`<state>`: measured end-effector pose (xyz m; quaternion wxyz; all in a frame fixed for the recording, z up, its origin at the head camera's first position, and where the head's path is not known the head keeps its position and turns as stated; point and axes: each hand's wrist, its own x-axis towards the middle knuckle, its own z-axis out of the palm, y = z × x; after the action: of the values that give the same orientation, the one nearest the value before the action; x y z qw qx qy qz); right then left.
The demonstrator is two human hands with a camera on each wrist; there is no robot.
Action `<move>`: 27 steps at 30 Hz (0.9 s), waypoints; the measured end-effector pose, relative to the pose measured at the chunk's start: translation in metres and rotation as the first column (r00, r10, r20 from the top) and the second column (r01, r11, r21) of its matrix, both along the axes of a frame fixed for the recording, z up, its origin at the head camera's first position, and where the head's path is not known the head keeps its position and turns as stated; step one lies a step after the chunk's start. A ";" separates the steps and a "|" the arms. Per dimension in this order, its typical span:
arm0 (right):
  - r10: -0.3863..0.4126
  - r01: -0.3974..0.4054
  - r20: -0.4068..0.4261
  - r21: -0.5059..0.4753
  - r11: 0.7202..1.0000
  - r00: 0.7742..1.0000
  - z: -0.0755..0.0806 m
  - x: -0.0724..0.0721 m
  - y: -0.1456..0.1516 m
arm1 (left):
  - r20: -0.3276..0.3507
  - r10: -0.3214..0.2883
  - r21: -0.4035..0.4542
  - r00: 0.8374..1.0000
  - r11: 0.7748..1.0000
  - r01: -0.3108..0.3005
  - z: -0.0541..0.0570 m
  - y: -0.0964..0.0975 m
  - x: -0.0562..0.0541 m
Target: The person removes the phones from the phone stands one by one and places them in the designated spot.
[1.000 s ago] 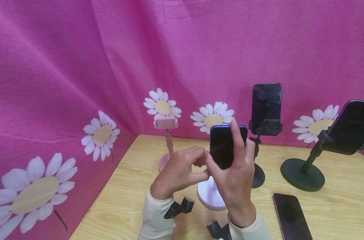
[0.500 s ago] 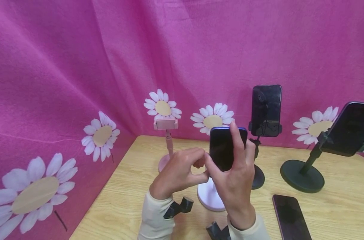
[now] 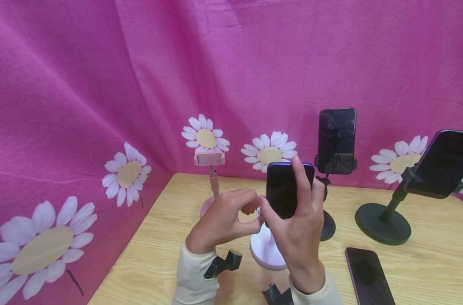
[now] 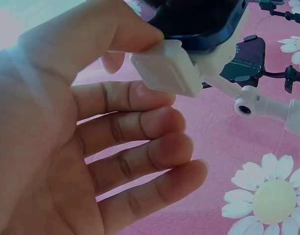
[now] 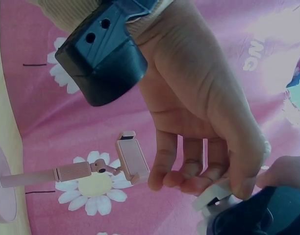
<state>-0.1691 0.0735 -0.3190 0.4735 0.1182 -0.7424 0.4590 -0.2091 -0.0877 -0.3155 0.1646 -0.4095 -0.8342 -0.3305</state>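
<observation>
A dark phone [image 3: 280,190] with a blue edge stands upright at a white phone stand [image 3: 267,253]. My right hand [image 3: 301,231] holds this phone, index finger stretched up over the screen and thumb at the left side. On the stand's white clamp [image 4: 164,71], the thumb and index finger of my left hand [image 3: 225,216] pinch one end, as the left wrist view shows. The other left fingers are bent loosely below it. From the right wrist view, the clamp's end lies by the left thumb, beside the phone's dark body [image 5: 267,213]. How far the clamp encloses the phone is hidden.
A pink phone stand [image 3: 210,158] stands behind the left hand. To the right, a black phone [image 3: 336,142] and a second phone [image 3: 442,165] sit in black stands. Another phone [image 3: 370,271] lies flat on the wooden table [image 3: 147,254]. Pink flowered cloth [image 3: 273,63] hangs behind.
My left hand has shifted slightly left, with its thumb tip a little farther from the right hand. The right hand and phone have hardly moved.
</observation>
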 end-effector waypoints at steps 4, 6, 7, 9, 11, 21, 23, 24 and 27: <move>0.002 -0.002 0.001 0.009 1.000 1.000 0.001 -0.001 0.000 | -0.005 -0.006 0.011 1.000 1.000 0.006 0.001 0.000 -0.001; 0.005 -0.005 0.006 0.014 1.000 1.000 0.001 0.000 0.001 | -0.003 -0.013 0.015 1.000 1.000 0.013 0.000 0.000 -0.002; 0.005 -0.006 0.016 0.016 1.000 1.000 0.001 0.000 0.001 | -0.001 -0.017 0.015 1.000 1.000 0.017 0.000 0.000 -0.002; 0.009 -0.009 0.037 0.019 1.000 0.999 0.001 0.001 0.002 | 0.006 -0.026 0.010 1.000 1.000 0.026 -0.001 -0.001 -0.003; 0.008 -0.009 0.062 0.021 1.000 0.998 0.001 0.002 0.002 | 0.016 -0.039 0.006 0.999 0.999 0.039 -0.002 -0.002 -0.004; 0.036 -0.039 0.084 0.033 0.999 0.996 0.003 0.002 0.006 | 0.015 -0.094 0.010 0.995 0.996 0.094 -0.005 -0.005 -0.010; 0.054 -0.057 0.081 0.037 0.998 0.995 0.004 0.003 0.008 | 0.026 -0.103 0.011 0.994 0.995 0.103 -0.006 -0.005 -0.009; 0.064 -0.068 0.082 0.040 0.997 0.995 0.004 0.004 0.009 | 0.033 -0.107 0.012 0.994 0.994 0.106 -0.007 -0.006 -0.009; 0.096 -0.101 0.097 0.045 0.994 0.991 0.005 0.004 0.011 | 0.044 -0.105 0.010 0.993 0.994 0.105 -0.006 -0.006 -0.009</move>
<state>-0.1651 0.0849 -0.3137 0.4112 0.1446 -0.7687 0.4681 -0.2182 -0.0942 -0.3220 0.1301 -0.4448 -0.8136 -0.3511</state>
